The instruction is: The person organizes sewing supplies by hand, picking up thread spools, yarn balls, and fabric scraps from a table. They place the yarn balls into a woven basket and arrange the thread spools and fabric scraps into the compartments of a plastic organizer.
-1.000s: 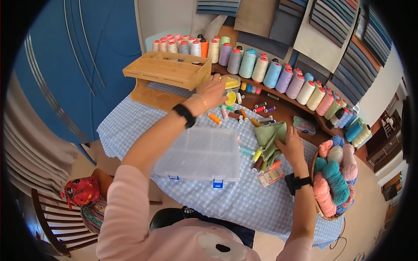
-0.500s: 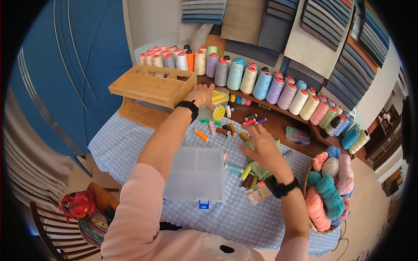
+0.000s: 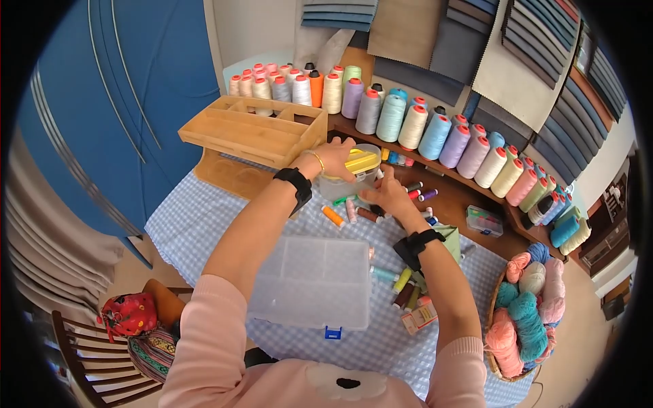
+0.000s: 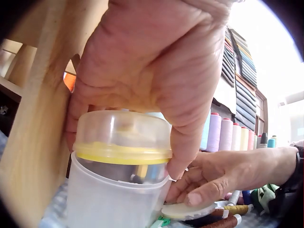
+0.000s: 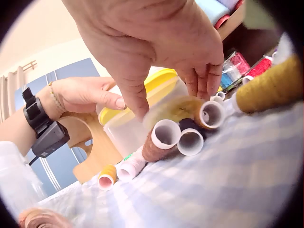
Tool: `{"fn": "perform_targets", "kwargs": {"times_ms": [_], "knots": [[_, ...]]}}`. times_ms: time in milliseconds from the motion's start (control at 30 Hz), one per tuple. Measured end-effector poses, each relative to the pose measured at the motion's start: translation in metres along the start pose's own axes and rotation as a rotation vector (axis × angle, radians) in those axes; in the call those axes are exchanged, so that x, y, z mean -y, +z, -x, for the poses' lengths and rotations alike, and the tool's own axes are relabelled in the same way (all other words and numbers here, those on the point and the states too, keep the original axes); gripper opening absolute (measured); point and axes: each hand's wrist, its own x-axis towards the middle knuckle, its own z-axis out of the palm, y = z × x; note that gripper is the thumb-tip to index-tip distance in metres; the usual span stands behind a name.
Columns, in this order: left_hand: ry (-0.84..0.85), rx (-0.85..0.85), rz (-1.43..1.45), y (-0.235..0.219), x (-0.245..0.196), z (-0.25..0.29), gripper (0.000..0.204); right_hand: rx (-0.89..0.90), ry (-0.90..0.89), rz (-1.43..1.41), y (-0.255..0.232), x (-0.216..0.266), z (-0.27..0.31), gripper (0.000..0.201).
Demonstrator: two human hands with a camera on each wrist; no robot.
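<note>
My left hand (image 3: 333, 158) grips a clear plastic container (image 3: 338, 188) with yellow on its lid from above, thumb and fingers around its upper sides. In the left wrist view the thumb is at the container's rim. Just right of it, my right hand (image 3: 396, 196) pinches a round flat case (image 5: 167, 110) with a yellowish inside, thumb on one side and fingers on the other. That case stands low on the cloth, beside the container. Small thread spools (image 5: 159, 142) lie close under the right hand, several with their hollow ends showing.
A wooden two-tier organizer (image 3: 252, 132) stands left of the container. In front lies a clear compartment box (image 3: 309, 285) with blue latches. To the right are green cloth (image 3: 449, 239), a yarn basket (image 3: 500, 340) and a small clear box (image 3: 484, 221). Large thread cones (image 3: 432, 138) line the shelf behind.
My right hand has let go of the green cloth and moved left to the round case. My left hand has stayed at the container, its fingers now around the lid. The view has shifted slightly.
</note>
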Motion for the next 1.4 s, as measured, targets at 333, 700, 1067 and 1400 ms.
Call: {"fn": "perform_targets", "kwargs": {"times_ms": [333,700,1067,1400], "knots": [[0.088,0.081,0.117,-0.007,-0.022,0.009,0.104,0.141,0.024,0.086,-0.052,-0.008,0.053,0.069],[0.159,0.167,0.421,-0.013,-0.026,0.007,0.088,-0.107,-0.108,-0.395,-0.062,-0.006,0.035,0.049],[0.103,0.129,0.745,-0.017,-0.039,0.017,0.071,-0.076,0.103,-0.885,-0.059,0.012,0.036,0.056],[0.148,0.098,0.785,-0.015,-0.040,0.018,0.077,-0.005,0.115,-1.122,-0.059,0.014,0.032,0.042]]}}
